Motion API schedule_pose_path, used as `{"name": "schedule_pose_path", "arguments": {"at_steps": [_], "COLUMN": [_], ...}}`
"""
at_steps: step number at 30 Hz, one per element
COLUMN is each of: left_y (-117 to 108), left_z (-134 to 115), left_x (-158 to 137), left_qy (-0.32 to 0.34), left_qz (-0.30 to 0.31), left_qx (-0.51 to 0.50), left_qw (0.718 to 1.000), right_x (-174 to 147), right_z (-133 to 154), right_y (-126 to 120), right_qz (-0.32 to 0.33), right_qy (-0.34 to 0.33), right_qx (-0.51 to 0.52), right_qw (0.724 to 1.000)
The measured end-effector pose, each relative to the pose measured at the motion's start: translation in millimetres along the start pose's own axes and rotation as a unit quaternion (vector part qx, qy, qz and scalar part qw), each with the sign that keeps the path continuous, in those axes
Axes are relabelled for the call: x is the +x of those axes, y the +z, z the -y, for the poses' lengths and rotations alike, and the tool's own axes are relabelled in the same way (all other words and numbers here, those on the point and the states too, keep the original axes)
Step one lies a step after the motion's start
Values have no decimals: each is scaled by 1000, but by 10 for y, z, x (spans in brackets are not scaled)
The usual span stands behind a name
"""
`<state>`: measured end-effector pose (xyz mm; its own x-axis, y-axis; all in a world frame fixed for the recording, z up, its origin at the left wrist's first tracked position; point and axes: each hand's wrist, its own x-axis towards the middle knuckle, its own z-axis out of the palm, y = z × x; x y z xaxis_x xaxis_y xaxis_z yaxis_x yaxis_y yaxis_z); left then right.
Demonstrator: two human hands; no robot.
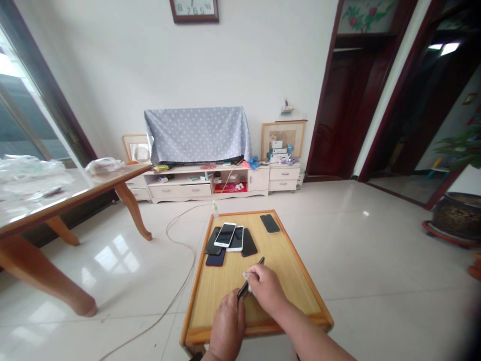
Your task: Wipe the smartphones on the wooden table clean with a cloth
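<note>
My left hand (228, 321) is closed around the lower end of a dark smartphone (243, 290), held edge-on above the small wooden table (296, 281). Pinched in my right hand (265, 286) is a white wipe (246, 276), pressed against the phone's side. Past my hands lies a group of phones: a white phone (225, 234) on top, overlapping another white phone (236, 238), with a black phone (248, 242) beside them. A dark blue phone (215, 258) and one more black phone (212, 241) lie at the left. A separate black phone (269, 223) rests near the far right corner.
A small clear bottle (215, 209) stands at the table's far left corner. On the floor a cable (176, 296) runs along the left. A larger wooden table (124, 180) stands left, a white TV cabinet (180, 190) by the wall, and a plant pot (456, 215) at right.
</note>
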<state>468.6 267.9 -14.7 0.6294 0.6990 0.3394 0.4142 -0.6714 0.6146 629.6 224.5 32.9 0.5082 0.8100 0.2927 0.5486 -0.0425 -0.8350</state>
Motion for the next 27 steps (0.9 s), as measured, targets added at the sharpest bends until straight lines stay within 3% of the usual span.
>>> {"name": "schedule_pose_path", "arguments": {"at_steps": [3, 5, 12, 18, 20, 24, 27], "left_y": [17, 18, -58, -105, -105, -124, -177], "left_z": [11, 8, -60, -82, -84, -132, -224], "left_x": [-19, -22, 24, -5, -10, 0, -4], "left_qy": [4, 6, 15, 5, 16, 33, 14], "left_qz": [-13, -17, -7, -27, -22, -20, -26], "left_qx": [7, 8, -24, -15, -17, -28, -58], "left_qw": [1000, 1000, 1000, 1000, 999, 999, 998], "right_x": [193, 198, -198, 121, 150, 50, 61], "right_z": [-154, -165, 181, -81, -124, -51, -40], "right_y": [-174, -202, 67, -221, -280, -278, -333], "right_qz": [-56, -70, 35, -72, -94, -85, -92], "right_qy": [53, 50, -42, 42, 41, -13, 21], "right_qx": [-11, -27, -22, 37, 38, 39, 85], "right_qw": [997, 996, 998, 996, 994, 996, 992]}}
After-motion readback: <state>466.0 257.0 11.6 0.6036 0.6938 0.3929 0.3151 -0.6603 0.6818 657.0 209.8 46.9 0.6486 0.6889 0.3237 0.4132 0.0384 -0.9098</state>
